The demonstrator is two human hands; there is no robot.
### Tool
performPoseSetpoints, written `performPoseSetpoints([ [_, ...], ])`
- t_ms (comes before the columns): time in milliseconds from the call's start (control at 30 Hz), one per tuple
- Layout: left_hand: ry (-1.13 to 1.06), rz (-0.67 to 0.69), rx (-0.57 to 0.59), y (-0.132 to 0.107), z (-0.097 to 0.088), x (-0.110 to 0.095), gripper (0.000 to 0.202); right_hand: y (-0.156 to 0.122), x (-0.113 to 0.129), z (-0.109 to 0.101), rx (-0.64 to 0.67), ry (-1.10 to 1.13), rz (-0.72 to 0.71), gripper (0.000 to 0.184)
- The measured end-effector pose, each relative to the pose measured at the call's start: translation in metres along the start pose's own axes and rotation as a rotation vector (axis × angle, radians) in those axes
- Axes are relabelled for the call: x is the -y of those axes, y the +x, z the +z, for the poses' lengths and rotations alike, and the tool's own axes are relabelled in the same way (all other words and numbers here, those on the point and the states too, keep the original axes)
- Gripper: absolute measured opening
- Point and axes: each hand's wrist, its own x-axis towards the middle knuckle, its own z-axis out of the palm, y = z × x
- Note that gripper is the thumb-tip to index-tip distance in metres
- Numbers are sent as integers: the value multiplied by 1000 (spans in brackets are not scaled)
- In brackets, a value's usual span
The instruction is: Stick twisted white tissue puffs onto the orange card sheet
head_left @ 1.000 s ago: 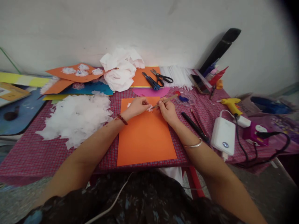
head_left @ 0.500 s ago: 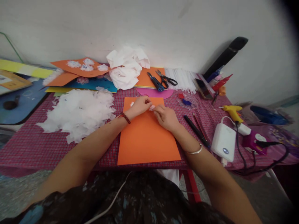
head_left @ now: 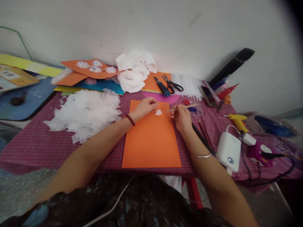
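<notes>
An orange sheet of card (head_left: 151, 142) lies flat on the table in front of me. On its upper part sits a small white crinkled paper flower (head_left: 158, 112). My left hand (head_left: 147, 106) is over the card just left of the flower, thumb and fingers pinched together; I cannot make out what, if anything, is between them. In my right hand (head_left: 181, 117), at the card's right edge, is a thin paintbrush (head_left: 189, 106) with a pale handle. Its fine tip points left, close to the flower. Another white bit on the card is mostly hidden by my left hand.
A heap of white paper pieces (head_left: 85, 110) lies left of the card. Behind are crumpled white paper (head_left: 134, 72), scissors (head_left: 171, 84) and a box cutter (head_left: 162, 86). To the right are a small plastic palette (head_left: 199, 110), a yellow glue gun (head_left: 238, 121) and a white power bank (head_left: 228, 151).
My right hand has moved right, away from the flower, and now holds the paintbrush. My left hand stays beside the flower, which now shows fully. The view has shifted slightly.
</notes>
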Motion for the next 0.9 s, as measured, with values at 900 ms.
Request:
performPoseSetpoints([
  [900, 1471, -73, 185, 1, -240, -15, 54, -1, -9, -1, 148, -26, 63, 35],
])
